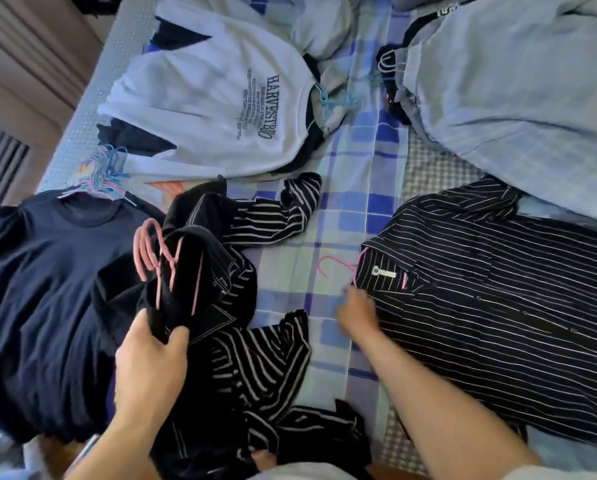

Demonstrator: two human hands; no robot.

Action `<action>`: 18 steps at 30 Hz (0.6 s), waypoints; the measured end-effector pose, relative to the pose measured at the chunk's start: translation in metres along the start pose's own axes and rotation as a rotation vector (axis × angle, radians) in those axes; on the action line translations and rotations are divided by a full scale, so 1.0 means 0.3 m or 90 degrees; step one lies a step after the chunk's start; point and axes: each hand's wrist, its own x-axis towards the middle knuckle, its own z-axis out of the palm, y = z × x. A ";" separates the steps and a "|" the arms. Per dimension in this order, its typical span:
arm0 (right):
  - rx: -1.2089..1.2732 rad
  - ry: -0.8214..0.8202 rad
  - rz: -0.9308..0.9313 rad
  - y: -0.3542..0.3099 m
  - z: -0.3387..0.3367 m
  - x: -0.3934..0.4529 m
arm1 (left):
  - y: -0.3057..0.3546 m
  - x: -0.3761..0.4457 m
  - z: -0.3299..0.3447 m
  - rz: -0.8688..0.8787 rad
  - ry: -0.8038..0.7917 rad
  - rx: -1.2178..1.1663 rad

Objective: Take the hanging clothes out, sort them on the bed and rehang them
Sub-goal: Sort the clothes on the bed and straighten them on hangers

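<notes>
Meanwhile left hand (150, 363) gripped black bundle (186, 289) with pink hangers (158, 258), hooks pointing up-left. Right hand (357, 311), blurred, fingers loosely spread, touched striped shirt (498, 306) collar; shirt lay lengthwise rightward on bed (352, 209).

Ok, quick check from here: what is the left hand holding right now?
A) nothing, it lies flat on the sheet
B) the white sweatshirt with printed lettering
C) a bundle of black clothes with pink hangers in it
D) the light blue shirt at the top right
C: the left hand grips the bundle of black clothes, with the pink hangers poking out of its top.
</notes>
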 end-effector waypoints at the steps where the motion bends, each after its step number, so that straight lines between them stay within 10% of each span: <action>1: -0.063 0.040 0.018 0.054 -0.025 0.055 | -0.012 0.000 0.020 -0.009 -0.003 0.010; 8: -0.121 0.102 0.053 0.102 -0.030 0.147 | -0.042 -0.009 0.144 0.003 -0.081 0.004; 18: 0.614 0.487 0.267 0.572 -0.763 -0.455 | 0.041 -0.040 0.198 0.068 -0.211 -0.073</action>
